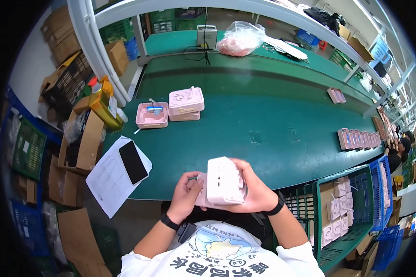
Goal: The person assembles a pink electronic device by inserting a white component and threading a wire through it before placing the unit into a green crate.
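Note:
Just over the table's near edge, both my hands hold a pale pink plastic case (223, 180), tilted so that one flat side with small dark holes faces up. My left hand (186, 196) pinches a lower pink part at its left edge. Around the right side wraps my right hand (258, 189), its fingers partly hidden behind the case. At the table's left stand two stacked pink cases (186, 102), the upper one bearing a turntable-like top. Beside them lies an open pink shell (152, 116) with a blue part and wires inside.
A black phone (134, 161) rests on papers (107, 187) at left. A yellow can (105, 108) stands by cardboard boxes. At right, a row of pink shells (359, 139) lines the green table (245, 111); below is a green crate (320, 217) of pink cases. Another person works far right.

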A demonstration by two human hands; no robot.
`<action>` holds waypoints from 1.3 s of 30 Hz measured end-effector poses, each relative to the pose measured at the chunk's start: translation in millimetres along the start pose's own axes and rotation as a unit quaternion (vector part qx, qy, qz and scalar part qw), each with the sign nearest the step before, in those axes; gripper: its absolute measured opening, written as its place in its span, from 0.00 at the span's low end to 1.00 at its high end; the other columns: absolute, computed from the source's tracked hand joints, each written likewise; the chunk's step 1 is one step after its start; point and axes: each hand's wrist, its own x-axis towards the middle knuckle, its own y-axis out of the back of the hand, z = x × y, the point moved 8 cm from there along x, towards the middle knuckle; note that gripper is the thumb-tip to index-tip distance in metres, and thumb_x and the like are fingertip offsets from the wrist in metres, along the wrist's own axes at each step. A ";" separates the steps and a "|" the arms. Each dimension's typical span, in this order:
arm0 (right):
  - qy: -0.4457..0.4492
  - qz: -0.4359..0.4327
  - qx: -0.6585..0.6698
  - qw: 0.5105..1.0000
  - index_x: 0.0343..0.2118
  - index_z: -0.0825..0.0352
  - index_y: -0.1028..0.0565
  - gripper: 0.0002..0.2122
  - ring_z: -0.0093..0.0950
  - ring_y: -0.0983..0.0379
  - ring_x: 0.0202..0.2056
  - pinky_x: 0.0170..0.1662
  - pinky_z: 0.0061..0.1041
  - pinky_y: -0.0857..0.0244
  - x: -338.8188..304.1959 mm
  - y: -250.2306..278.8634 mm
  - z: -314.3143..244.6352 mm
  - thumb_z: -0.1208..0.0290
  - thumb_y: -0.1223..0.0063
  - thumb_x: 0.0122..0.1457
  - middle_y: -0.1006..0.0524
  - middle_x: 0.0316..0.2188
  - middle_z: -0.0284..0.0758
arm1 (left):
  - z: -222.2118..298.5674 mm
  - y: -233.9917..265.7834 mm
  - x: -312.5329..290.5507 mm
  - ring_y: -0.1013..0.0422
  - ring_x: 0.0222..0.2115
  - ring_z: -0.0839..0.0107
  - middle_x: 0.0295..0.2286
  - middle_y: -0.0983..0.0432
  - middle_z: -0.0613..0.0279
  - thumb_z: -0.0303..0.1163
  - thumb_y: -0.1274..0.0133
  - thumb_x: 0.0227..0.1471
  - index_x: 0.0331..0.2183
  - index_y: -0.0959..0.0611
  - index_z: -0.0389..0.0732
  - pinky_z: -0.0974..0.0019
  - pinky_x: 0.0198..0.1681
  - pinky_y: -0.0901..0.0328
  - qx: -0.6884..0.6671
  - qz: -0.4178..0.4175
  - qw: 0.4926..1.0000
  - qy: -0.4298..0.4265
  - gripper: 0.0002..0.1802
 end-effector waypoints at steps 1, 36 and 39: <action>-0.002 -0.005 0.002 1.000 0.80 0.65 0.40 0.62 0.50 0.24 0.65 0.66 0.47 0.23 2.9 1.0 0.2 0.73 0.10 0.40 0.26 0.66 0.50 | 0.1 -1.1 0.8 0.15 0.50 0.65 0.50 0.14 0.52 0.36 0.47 0.82 0.69 0.29 0.43 0.56 0.40 0.14 -0.003 0.004 1.000 0.002 0.22; -0.058 0.042 -0.109 0.991 0.69 0.61 0.21 0.34 0.58 0.35 0.76 0.76 0.52 0.35 7.2 -16.8 70.9 0.68 0.22 0.58 0.33 0.77 0.54 | 40.2 89.7 -32.1 0.17 0.47 0.67 0.52 0.16 0.53 0.30 0.32 0.69 0.71 0.31 0.32 0.65 0.48 0.23 0.288 0.264 0.901 -0.191 0.38; -0.045 0.109 -0.162 0.980 0.64 0.62 0.18 0.29 0.55 0.32 0.73 0.74 0.50 0.32 36.9 -14.1 61.6 0.69 0.23 0.59 0.27 0.72 0.54 | 40.9 90.6 -29.6 0.17 0.45 0.68 0.49 0.14 0.54 0.30 0.32 0.68 0.71 0.29 0.32 0.66 0.46 0.24 0.318 0.288 0.873 -0.232 0.38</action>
